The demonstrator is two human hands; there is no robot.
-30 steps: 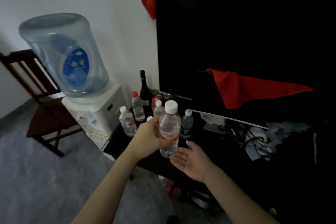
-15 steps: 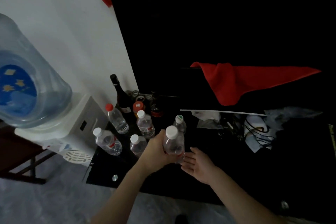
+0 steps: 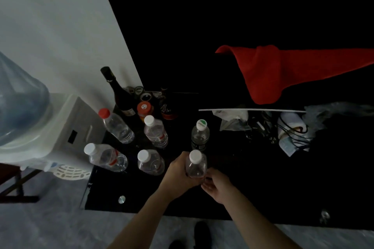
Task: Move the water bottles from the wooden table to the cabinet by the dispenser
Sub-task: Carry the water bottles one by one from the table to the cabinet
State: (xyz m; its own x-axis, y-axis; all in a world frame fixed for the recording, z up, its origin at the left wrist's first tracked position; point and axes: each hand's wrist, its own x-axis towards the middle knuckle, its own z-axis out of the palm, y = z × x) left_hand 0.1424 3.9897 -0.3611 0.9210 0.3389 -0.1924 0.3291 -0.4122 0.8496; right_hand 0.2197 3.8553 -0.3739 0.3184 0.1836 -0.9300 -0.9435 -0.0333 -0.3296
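Observation:
My left hand [image 3: 178, 172] grips a clear white-capped water bottle [image 3: 196, 164], upright and low over the black cabinet top [image 3: 141, 194]. My right hand [image 3: 217, 185] is open beside the bottle's base, fingertips touching or almost touching it. Several other clear water bottles stand on the cabinet: a green-capped one [image 3: 200, 134] just behind the held bottle, white-capped ones [image 3: 150, 162] [image 3: 155, 131] [image 3: 105, 156], and a red-capped one [image 3: 116, 125].
A white water dispenser [image 3: 60, 127] with a blue jug [image 3: 18, 103] stands left of the cabinet. A dark wine bottle [image 3: 119, 93], an orange-lidded jar [image 3: 144, 108], tape rolls, a red cloth [image 3: 283, 70] and tangled cables with bags [image 3: 291, 131] sit behind and right.
My left hand has lowered the bottle toward the cabinet top, in front of the green-capped bottle. My right hand has closed in on its base. The view has tilted further down.

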